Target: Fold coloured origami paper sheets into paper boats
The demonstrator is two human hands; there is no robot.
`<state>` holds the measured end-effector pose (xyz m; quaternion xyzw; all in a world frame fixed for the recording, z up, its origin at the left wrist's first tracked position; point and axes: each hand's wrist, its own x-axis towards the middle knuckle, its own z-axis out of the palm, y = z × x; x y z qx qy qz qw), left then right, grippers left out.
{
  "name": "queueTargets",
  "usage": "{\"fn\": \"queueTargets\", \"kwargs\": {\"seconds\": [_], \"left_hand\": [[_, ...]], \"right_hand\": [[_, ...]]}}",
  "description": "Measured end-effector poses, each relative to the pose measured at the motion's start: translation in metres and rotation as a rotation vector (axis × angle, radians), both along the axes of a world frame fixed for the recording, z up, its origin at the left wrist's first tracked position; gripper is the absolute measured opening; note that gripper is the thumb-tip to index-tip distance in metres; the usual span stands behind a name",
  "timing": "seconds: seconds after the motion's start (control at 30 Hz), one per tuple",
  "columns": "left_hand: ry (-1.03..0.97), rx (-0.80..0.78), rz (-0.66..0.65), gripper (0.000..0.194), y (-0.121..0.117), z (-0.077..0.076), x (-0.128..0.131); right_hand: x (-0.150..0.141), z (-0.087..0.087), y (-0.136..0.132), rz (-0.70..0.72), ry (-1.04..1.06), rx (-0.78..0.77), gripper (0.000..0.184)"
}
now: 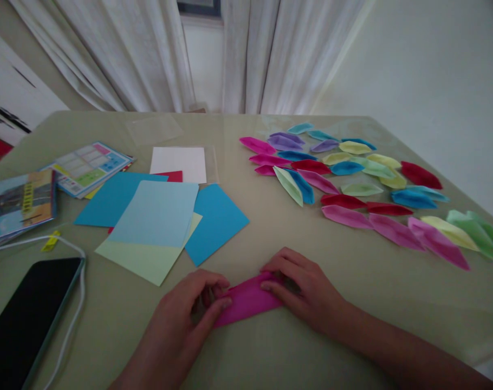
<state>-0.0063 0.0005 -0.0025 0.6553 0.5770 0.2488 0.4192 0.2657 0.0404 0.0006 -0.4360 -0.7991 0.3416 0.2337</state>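
Observation:
A folded strip of magenta paper (248,300) lies on the olive tabletop (311,244) close to me. My left hand (185,319) pinches its left end, thumb and fingers curled onto the paper. My right hand (303,287) presses its right end, fingers bent over the fold. Both hands rest on the table.
Loose square sheets (157,216) in blue, pale blue and pale green lie left of centre, a white sheet (178,164) behind them. Several folded paper boats (352,184) in many colours spread at right. A dark phone (27,319) with a white cable (73,319) and printed booklets (88,168) sit at left.

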Motion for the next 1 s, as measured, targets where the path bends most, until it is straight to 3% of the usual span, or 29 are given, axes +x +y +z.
{"fn": "queueTargets", "kwargs": {"seconds": [0.17,0.33,0.53,0.67,0.83,1.0], "left_hand": [[-0.166,0.05,0.013,0.017,0.006,0.011,-0.001],[-0.197,0.041,0.065,0.025,0.007,0.015,0.001],[-0.145,-0.05,0.134,0.032,0.005,0.012,0.0],[-0.209,-0.175,0.12,0.043,0.004,0.012,0.0],[-0.241,-0.213,0.184,0.042,0.004,0.016,0.002],[-0.3,-0.333,0.099,0.042,0.005,0.009,0.004]], "right_hand": [[0.004,0.004,0.002,-0.02,0.239,-0.088,0.017],[0.001,0.009,0.0,-0.066,0.345,-0.182,0.019],[-0.002,0.011,-0.001,-0.11,0.29,-0.328,0.025],[-0.003,0.011,0.0,-0.142,0.272,-0.335,0.029],[-0.004,0.011,0.0,-0.136,0.271,-0.369,0.03],[-0.003,0.01,0.003,-0.155,0.265,-0.376,0.033]]}}
